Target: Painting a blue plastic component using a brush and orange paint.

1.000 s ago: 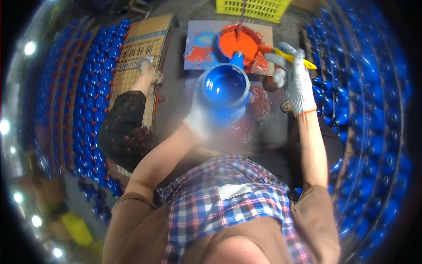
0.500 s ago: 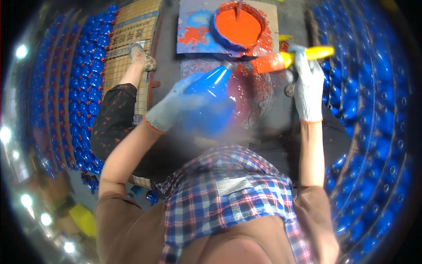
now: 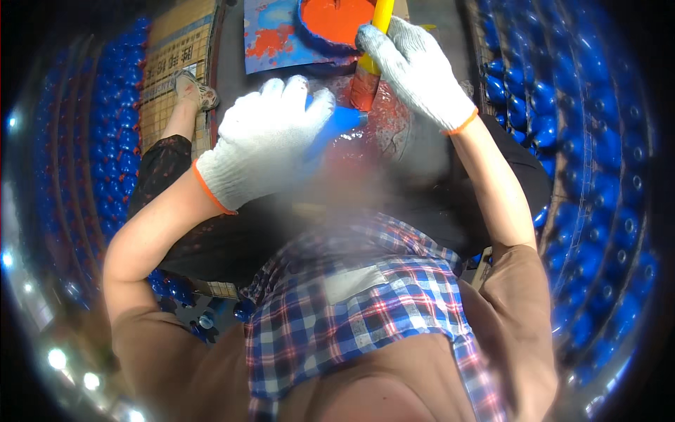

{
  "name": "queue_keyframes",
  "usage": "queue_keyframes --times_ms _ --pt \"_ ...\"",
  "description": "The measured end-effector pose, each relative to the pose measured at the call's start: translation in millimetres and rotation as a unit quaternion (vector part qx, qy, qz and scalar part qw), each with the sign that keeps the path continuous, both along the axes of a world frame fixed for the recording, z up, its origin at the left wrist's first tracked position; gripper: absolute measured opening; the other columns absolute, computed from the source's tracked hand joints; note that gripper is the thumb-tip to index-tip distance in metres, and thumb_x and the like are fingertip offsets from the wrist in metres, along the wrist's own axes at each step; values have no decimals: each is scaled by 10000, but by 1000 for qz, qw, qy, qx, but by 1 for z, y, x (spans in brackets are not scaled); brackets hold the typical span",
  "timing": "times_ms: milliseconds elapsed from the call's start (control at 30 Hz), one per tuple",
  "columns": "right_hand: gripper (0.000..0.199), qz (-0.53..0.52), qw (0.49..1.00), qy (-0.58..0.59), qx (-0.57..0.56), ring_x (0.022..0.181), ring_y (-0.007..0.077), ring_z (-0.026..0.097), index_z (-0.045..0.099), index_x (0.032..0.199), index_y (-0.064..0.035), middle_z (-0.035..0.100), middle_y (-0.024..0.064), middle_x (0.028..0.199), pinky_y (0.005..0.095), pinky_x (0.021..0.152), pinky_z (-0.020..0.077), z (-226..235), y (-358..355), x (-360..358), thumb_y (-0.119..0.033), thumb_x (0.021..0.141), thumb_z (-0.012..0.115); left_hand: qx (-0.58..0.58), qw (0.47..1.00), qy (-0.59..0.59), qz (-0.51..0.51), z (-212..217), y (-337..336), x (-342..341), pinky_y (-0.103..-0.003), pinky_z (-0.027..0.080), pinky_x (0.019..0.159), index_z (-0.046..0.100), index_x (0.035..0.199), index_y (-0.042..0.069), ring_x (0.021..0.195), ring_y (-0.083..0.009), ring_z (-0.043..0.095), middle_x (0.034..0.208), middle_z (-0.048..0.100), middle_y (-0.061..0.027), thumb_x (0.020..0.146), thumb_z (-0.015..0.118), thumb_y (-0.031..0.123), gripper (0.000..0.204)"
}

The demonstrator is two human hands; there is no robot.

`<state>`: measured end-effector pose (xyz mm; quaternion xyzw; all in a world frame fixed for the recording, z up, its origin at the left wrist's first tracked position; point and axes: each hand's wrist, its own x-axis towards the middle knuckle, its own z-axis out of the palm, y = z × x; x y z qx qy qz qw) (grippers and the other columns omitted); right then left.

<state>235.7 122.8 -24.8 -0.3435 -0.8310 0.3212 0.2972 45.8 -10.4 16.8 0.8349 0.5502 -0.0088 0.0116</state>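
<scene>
My left hand point(image 3: 271, 137), in a white knit glove with an orange cuff, is closed around a glossy blue, bottle-shaped piece point(image 3: 341, 121). Its narrow neck points right; most of its body is hidden behind the glove or blurred. My right hand point(image 3: 422, 74), gloved the same way, grips a paintbrush by its yellow handle point(image 3: 380, 20). The red-coated bristles point(image 3: 364, 90) hang downward, at or very close to the end of the blue neck. Beyond both hands sits a round tub point(image 3: 304, 32) of orange-red paint, its rim stained blue.
Under the tub lies a paint-smeared board point(image 3: 268, 58). Red paint splashes mark the surface point(image 3: 390, 126) below the brush. Rows of blue pieces stand at the left point(image 3: 116, 133) and right point(image 3: 598, 176). My foot point(image 3: 197, 91) rests by a flattened carton point(image 3: 169, 63) at the left.
The blue piece has tipped from pointing up and right to pointing right. The brush has swung from lying sideways at the right to upright, bristles down, by the piece's neck.
</scene>
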Motion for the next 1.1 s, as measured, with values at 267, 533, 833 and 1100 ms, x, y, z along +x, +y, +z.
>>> queue_keyframes --times_ms 267,533,833,1100 --pt "213 29 991 78 103 768 274 640 631 1057 -20 632 116 930 345 641 515 21 -44 21 -51 848 607 -123 976 -158 89 1 6 -12 -410 544 774 593 1146 78 880 -350 650 1022 621 -157 627 810 350 625" --pt "168 54 970 219 -92 931 230 639 608 1057 13 623 124 1020 295 817 498 16 -60 42 -28 899 570 -402 613 -634 246 -40 -3 -27 -339 540 849 511 1260 -36 968 -215 651 1113 636 -143 737 736 363 695" --pt "228 -30 946 293 -134 837 173 585 588 1039 -24 578 91 998 298 741 493 -11 -58 60 -206 908 628 -362 57 -898 243 -75 -24 35 -481 530 852 349 1375 -24 1003 -367 603 1269 495 -208 891 520 561 779" --pt "311 -34 888 408 -210 883 194 591 544 1134 -31 533 99 1134 328 784 503 -60 -55 50 -232 917 641 -447 -135 -884 -22 -86 -19 63 -318 350 365 469 1255 140 501 -191 474 870 557 -83 957 412 493 466"
